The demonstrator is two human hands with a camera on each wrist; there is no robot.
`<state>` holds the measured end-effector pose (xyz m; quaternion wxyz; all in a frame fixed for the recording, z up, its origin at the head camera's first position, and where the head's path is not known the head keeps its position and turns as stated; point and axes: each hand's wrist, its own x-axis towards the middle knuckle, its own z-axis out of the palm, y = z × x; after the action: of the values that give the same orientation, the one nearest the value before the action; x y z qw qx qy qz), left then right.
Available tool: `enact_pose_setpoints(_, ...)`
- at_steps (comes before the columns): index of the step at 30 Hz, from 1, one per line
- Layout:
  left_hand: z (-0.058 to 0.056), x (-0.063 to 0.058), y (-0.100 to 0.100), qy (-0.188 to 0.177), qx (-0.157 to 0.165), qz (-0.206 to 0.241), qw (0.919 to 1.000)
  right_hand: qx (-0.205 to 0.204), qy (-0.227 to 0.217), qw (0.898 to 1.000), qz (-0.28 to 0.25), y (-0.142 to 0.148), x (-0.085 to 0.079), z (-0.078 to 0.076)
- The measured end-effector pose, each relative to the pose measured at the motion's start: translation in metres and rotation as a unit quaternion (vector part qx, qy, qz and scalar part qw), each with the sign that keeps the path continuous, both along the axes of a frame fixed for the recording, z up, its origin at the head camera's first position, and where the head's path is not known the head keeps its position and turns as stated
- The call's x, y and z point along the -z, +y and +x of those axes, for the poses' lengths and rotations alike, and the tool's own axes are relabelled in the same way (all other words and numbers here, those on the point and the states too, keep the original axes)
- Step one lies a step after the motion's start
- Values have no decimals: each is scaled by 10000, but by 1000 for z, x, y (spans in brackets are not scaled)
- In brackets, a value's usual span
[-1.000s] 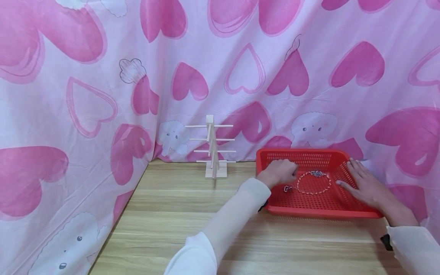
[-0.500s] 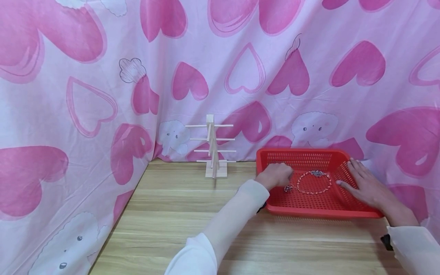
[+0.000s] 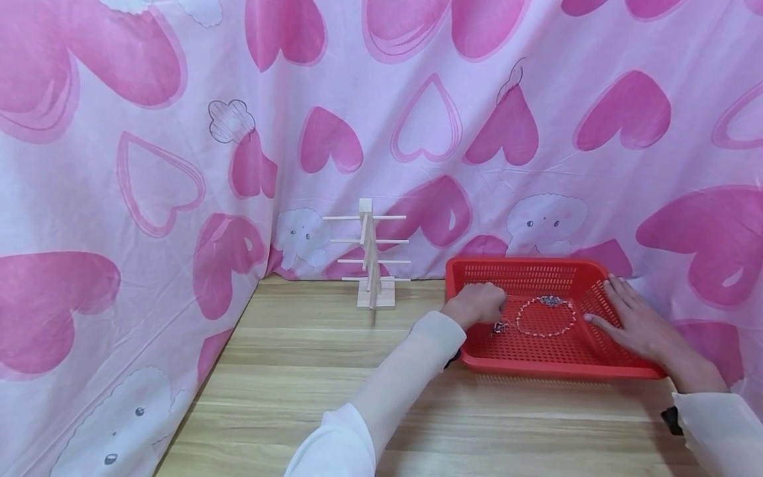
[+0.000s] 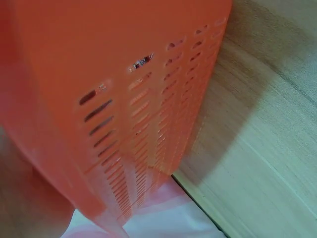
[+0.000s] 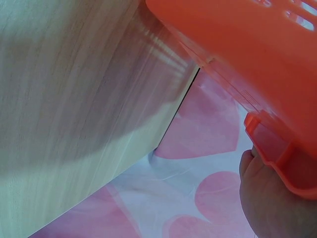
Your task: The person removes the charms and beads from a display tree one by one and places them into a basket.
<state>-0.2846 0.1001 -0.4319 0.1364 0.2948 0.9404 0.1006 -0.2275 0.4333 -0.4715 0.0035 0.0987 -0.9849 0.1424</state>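
In the head view my left hand (image 3: pixel 475 306) reaches over the left rim into a red plastic basket (image 3: pixel 554 368), knuckles up and fingers bent down. Its fingertips are hidden, and I cannot tell whether they pinch anything. Right beside it lies a small dark-and-silver piece of jewelry (image 3: pixel 499 328). A beaded necklace (image 3: pixel 544 334) forms a ring on the basket floor, with a silvery cluster at its back. My right hand (image 3: pixel 638 328) rests on the basket's right rim, fingers straight, thumb on the inner side. Through the slots in the left wrist view, bits of jewelry (image 4: pixel 142 62) show.
A wooden peg stand (image 3: pixel 371 265) with several crossbars stands left of the basket, at the back of the wooden table (image 3: pixel 286 384). Pink heart-printed cloth (image 3: pixel 405 132) hangs behind the table and along its sides.
My left hand has drawn slightly left and down inside the basket, close to the small jewelry piece. The right hand, basket and necklace keep their places.
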Motion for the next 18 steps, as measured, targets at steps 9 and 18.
enact_pose_setpoints(9, -8, -4, -7, 75, 222, 128, 9996, -9, -42, 10000, 70, 0, -1, -1)
enact_pose_setpoints(18, -13, -18, -23, 507, 657, 238, 9963, -11, -88, 10000, 29, 2, -2, -1)
